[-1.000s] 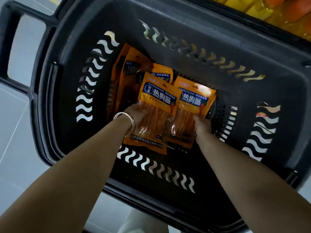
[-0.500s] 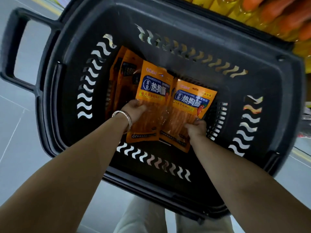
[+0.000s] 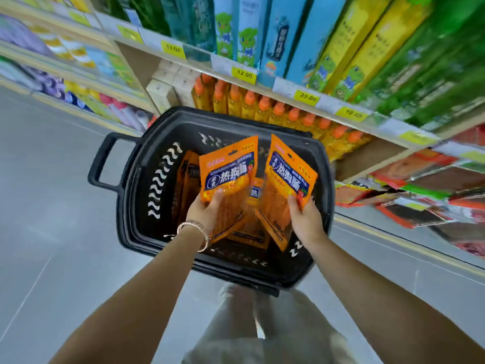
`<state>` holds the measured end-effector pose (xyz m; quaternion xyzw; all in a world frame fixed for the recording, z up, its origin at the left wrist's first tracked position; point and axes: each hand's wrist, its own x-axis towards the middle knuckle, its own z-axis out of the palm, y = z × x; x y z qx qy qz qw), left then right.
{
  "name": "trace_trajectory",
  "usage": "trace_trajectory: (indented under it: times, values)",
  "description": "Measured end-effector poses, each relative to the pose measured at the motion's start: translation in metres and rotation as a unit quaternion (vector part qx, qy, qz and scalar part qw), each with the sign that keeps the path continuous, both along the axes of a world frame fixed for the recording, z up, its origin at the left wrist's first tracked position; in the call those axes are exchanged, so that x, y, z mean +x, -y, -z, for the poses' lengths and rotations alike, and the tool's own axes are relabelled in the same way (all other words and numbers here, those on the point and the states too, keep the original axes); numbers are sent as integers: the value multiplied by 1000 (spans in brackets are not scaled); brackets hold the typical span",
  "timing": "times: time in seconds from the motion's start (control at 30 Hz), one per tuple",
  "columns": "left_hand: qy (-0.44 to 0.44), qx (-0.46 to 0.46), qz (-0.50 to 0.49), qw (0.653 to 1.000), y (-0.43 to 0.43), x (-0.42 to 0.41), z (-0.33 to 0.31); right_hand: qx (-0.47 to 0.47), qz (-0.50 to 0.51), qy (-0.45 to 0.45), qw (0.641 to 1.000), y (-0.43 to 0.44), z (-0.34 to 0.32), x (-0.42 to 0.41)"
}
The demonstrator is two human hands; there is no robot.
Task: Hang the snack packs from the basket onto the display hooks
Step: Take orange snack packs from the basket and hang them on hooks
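Note:
A black plastic basket (image 3: 126,206) stands on the floor in front of me. My left hand (image 3: 204,211), with a bracelet at the wrist, grips an orange snack pack (image 3: 227,169) by its lower part and holds it above the basket. My right hand (image 3: 304,219) grips a second orange snack pack (image 3: 288,172) the same way, tilted to the right. More orange packs (image 3: 187,185) lie in the basket below, partly hidden by the two lifted ones. Hanging packs on a display (image 3: 420,195) show blurred at the right.
Store shelves (image 3: 262,85) run behind the basket, with orange-capped bottles (image 3: 265,109) on the lower level and tall boxes (image 3: 278,35) above. Yellow price tags line the shelf edge. Grey floor (image 3: 52,206) spreads to the left, and my legs show below the basket.
Both hands have lifted their snack packs up out of the basket. The camera has risen and tilted up, so the shelves and the hanging display have come into view.

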<state>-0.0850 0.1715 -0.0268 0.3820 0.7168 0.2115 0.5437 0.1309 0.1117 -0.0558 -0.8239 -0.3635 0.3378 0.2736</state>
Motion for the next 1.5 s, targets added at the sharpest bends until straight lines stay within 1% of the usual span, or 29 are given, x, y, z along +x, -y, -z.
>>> trace_trajectory:
  times: [0.07, 0.13, 0.27, 0.33, 0.4, 0.47, 0.57, 0.67, 0.77, 0.87, 0.97, 1.03, 1.13, 1.3, 1.4, 1.5]
  values:
    - [8, 40, 3, 999, 9, 10, -28, 59, 2, -8, 998, 11, -29, 10]
    - [26, 73, 18, 997, 20, 23, -54, 123, 24, -44, 991, 27, -57, 22]
    - [32, 105, 16, 994, 55, 65, -101, 197, 151, -101, 964, 71, -104, 62]
    - [26, 119, 25, 992, 76, 97, -123, 217, 188, -114, 951, 100, -127, 90]
    - [44, 145, 44, 987, 95, 132, -144, 236, 202, -90, 946, 132, -151, 119]
    - [55, 178, 65, 980, 113, 168, -168, 278, 204, -50, 937, 164, -177, 151]
    - [92, 214, 89, 968, 131, 216, -203, 323, 217, -37, 921, 203, -216, 191]
    - [139, 264, 123, 946, 138, 254, -234, 377, 232, -3, 897, 232, -248, 231]
    - [156, 312, 130, 928, 139, 287, -268, 408, 253, 50, 876, 246, -281, 265]
    - [193, 355, 109, 908, 129, 318, -300, 433, 251, 77, 862, 246, -312, 296]
    - [200, 387, 117, 893, 114, 341, -332, 464, 255, 86, 844, 235, -339, 321]
    - [229, 407, 122, 876, 100, 357, -348, 481, 248, 110, 834, 225, -357, 337]
    - [230, 441, 123, 859, 77, 381, -368, 498, 245, 117, 824, 204, -384, 358]
    - [292, 437, 135, 840, 34, 408, -391, 529, 224, 101, 812, 162, -416, 389]
    - [282, 438, 133, 843, 14, 418, -401, 546, 223, 107, 800, 139, -432, 404]
    - [294, 440, 138, 837, 1, 426, -415, 555, 222, 120, 793, 118, -450, 416]
